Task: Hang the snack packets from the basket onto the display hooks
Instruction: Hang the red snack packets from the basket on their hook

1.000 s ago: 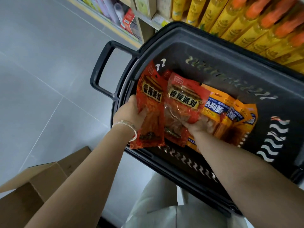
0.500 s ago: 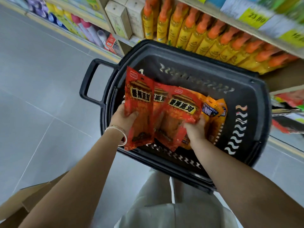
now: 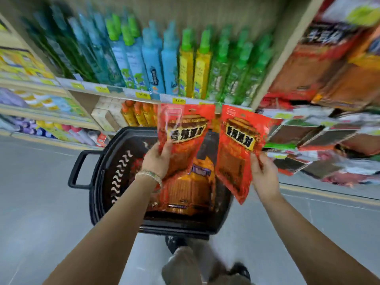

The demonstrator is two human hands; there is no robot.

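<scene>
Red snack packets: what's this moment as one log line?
left hand grips left red packet | right hand pinches right red packet | orange packets in basket

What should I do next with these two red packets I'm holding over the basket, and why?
Probably turn right and bring the right red packet up to the hanging snack display, top edge first. The right hand pinches it and the left hand holds the left red packet, both clear above the basket. The display is blurred, so no free hook can be picked out.
</scene>
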